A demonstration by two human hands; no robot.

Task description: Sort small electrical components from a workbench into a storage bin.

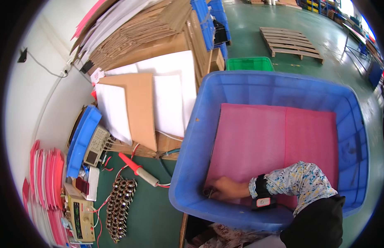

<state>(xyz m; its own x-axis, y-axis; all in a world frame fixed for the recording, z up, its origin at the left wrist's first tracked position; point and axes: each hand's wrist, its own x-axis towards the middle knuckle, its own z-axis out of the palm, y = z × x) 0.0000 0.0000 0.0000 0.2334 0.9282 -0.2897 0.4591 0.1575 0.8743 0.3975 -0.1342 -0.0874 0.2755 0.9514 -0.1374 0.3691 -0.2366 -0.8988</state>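
Note:
My right hand [227,189] reaches down into a big blue plastic bin [279,80], at its near left corner. The fingers are closed around a small dark, metallic-looking piece [207,192], too small to make out. Pink sheets [258,140] cover the inside of the bin, and my hand is at their left edge. A black band with a small white tag [263,202] is strapped over the floral sleeve at my wrist. My left hand does not show.
Left of the bin, a green mat [152,206] bears a cluster of small metal parts [121,204] and a red-and-white probe-like tool [138,169]. Beyond are bench instruments [81,217], cardboard sheets [140,109] and pink packing [47,177]. A green crate [250,63] and pallet [291,43] lie farther off.

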